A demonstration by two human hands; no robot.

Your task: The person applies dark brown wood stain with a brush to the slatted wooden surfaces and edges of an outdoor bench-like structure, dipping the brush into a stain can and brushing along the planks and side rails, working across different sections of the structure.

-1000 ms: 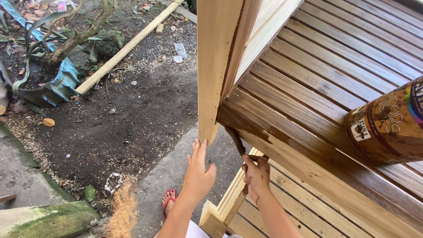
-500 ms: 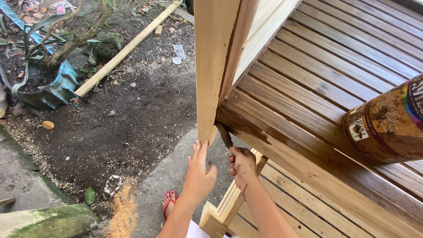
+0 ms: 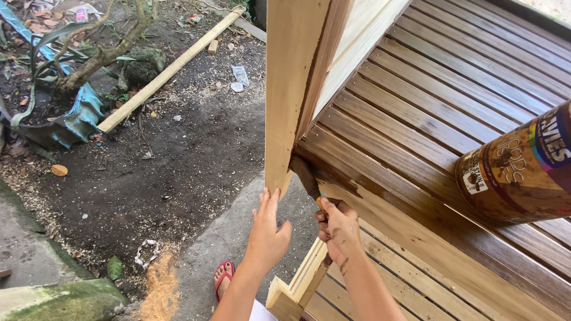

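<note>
Dirt yard behind, right hand (image 3: 339, 229) gripping half-hidden brush (image 3: 304, 176), left hand (image 3: 266, 232) open

Two bare hands raised side by side, seen from above

The left hand (image 3: 267, 232) is held open and flat, fingers together and pointing up and away, thumb spread out to the right, forearm running down to the bottom edge. Just beside it, the right hand (image 3: 340, 232) is curled into a closed grip, knuckles up, wrist bent slightly and forearm angling down to the right. The fingertips of the left hand seem to touch a surface, though the angle leaves that unclear.
</note>
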